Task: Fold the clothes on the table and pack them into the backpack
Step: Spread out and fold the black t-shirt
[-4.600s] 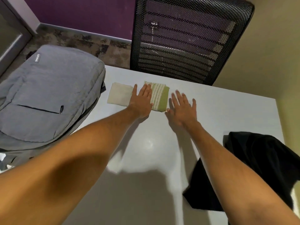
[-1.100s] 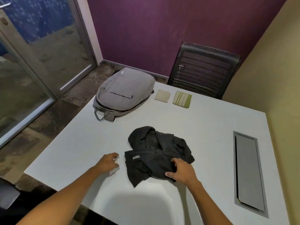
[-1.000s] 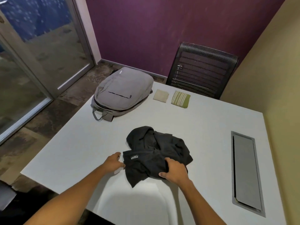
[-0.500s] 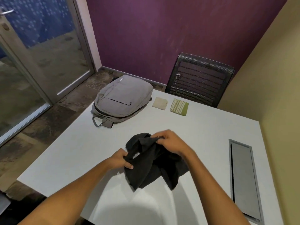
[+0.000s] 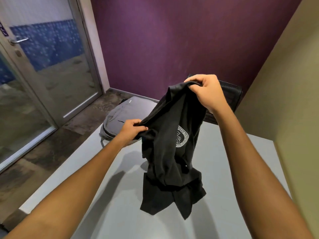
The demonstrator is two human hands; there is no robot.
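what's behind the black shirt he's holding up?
Behind the black T-shirt, held by left hand and right hand: part of the grey backpack, the mesh chair and white table. Anything else there is covered.

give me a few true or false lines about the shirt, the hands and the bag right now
1. Both hands grip the black shirt. True: the left hand and the right hand each pinch its fabric.
2. The shirt lies flat on the table. False: it hangs from the hands, bunched, over the table.
3. The right hand is higher than the left hand. True.
4. The grey backpack sits on the chair. False: it lies on the far left part of the table.
5. The shirt is plain, with no print. False: a round white emblem shows on it.
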